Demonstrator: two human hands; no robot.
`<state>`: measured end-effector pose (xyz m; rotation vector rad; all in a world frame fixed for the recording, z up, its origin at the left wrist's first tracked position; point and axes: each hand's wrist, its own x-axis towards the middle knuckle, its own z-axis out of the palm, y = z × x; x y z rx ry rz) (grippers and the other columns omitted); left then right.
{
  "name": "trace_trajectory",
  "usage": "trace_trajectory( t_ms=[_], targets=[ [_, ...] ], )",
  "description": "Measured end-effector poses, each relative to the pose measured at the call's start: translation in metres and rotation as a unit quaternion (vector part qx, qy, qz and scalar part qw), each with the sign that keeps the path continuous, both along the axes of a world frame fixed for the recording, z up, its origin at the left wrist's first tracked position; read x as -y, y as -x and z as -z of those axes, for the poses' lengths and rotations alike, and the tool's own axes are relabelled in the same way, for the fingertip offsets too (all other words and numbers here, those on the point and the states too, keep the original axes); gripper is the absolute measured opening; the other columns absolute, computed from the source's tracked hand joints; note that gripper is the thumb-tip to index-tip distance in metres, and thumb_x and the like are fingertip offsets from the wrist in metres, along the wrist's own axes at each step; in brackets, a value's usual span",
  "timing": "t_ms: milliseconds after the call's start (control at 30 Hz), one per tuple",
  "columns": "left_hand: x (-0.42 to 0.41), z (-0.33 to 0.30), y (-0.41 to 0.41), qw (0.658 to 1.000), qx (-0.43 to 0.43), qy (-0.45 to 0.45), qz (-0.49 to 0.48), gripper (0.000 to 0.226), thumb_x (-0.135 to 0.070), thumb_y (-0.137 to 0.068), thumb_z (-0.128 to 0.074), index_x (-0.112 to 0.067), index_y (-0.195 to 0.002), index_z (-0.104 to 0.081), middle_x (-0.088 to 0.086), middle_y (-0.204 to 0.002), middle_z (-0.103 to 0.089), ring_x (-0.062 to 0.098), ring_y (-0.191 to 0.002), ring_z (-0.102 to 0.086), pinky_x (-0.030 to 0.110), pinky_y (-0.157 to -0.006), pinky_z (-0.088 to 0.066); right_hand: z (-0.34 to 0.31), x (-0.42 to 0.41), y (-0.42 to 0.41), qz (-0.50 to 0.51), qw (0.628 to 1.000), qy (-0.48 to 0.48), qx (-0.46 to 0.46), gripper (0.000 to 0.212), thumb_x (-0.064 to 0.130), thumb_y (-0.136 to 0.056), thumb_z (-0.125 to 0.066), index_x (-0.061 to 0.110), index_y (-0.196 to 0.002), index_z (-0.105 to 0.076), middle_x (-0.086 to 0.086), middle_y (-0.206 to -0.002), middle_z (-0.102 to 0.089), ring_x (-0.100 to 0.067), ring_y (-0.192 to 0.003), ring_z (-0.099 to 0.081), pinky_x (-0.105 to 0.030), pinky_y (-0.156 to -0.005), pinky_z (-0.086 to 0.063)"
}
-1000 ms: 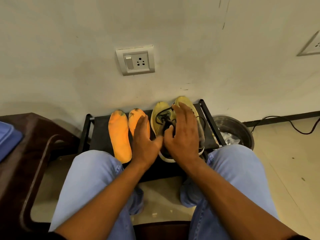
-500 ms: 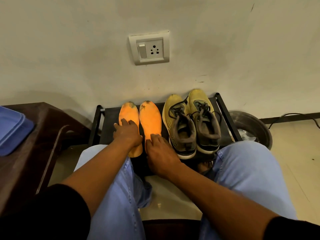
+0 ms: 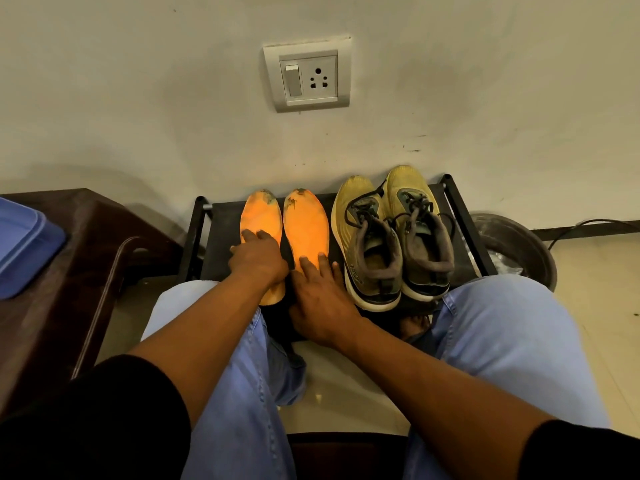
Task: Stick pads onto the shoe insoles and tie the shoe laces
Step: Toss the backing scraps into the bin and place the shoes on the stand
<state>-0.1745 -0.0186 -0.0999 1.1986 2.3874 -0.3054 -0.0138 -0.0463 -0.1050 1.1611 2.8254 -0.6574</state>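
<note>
Pointing wallward: insoles (image 3: 304,223) (toes up).

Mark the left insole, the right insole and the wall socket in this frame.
left insole (image 3: 258,216): head view, bare orange forefoot above the fingers.
right insole (image 3: 306,226): head view, middle of the orange surface.
wall socket (image 3: 307,78): head view, centre of the faceplate.

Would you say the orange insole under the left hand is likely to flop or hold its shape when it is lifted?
Probably it will bend: the left insole looks thin and lies flat on the black rack. It is likely light for its size. With the left hand near its middle, both ends may droop a little.
</note>
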Motion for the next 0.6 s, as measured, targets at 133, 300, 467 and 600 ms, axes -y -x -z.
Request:
trace_trajectory(
  t_ms=[133, 300, 467, 600],
  targets=[
    [0.004, -0.005, -0.001, 0.998, -0.046, -0.033, 0.012, 0.077, -0.048, -0.095, -0.064, -0.002, -0.149, -0.036, 0.024, -0.155, -0.029, 0.047, -0.127, -0.051, 0.049, -0.091, -0.052, 0.0, -0.003, 0.001, 0.008, 0.999, 0.04, -0.02, 0.058, 0.028, -0.093, -0.053, 0.011, -0.146, -0.036, -0.018, -0.16, -0.02, -0.051, -0.15, -0.003, -0.065, -0.12, -0.011],
    [0.005, -0.009, -0.002, 0.997, -0.062, -0.042, 0.018, 0.068, -0.042, -0.091, -0.068, -0.002, -0.142, -0.047, 0.023, -0.148, -0.037, 0.043, -0.119, -0.056, 0.046, -0.082, -0.053, 0.002, -0.004, -0.001, 0.007, 0.998, 0.05, -0.045, 0.049, 0.025, -0.092, -0.053, 0.006, -0.136, -0.044, -0.021, -0.156, -0.026, -0.052, -0.149, -0.004, -0.063, -0.121, -0.012],
    [0.007, -0.017, -0.001, 0.997, -0.073, -0.022, 0.007, 0.069, -0.043, -0.09, -0.07, -0.004, -0.142, -0.047, 0.024, -0.144, -0.04, 0.04, -0.119, -0.056, 0.044, -0.084, -0.053, 0.001, -0.003, 0.0, -0.006, 0.997, 0.041, -0.059, 0.045, 0.025, -0.094, -0.052, 0.005, -0.135, -0.046, -0.023, -0.156, -0.027, -0.049, -0.15, -0.005, -0.06, -0.123, -0.011],
    [0.007, -0.02, 0.006, 0.997, -0.077, -0.012, 0.003, 0.068, -0.043, -0.09, -0.07, -0.006, -0.142, -0.048, 0.024, -0.143, -0.041, 0.038, -0.119, -0.056, 0.043, -0.084, -0.052, 0.002, -0.002, 0.008, -0.025, 0.996, 0.042, -0.072, 0.044, 0.025, -0.095, -0.051, 0.005, -0.134, -0.046, -0.024, -0.155, -0.028, -0.049, -0.15, -0.007, -0.06, -0.122, -0.013]
  ],
)
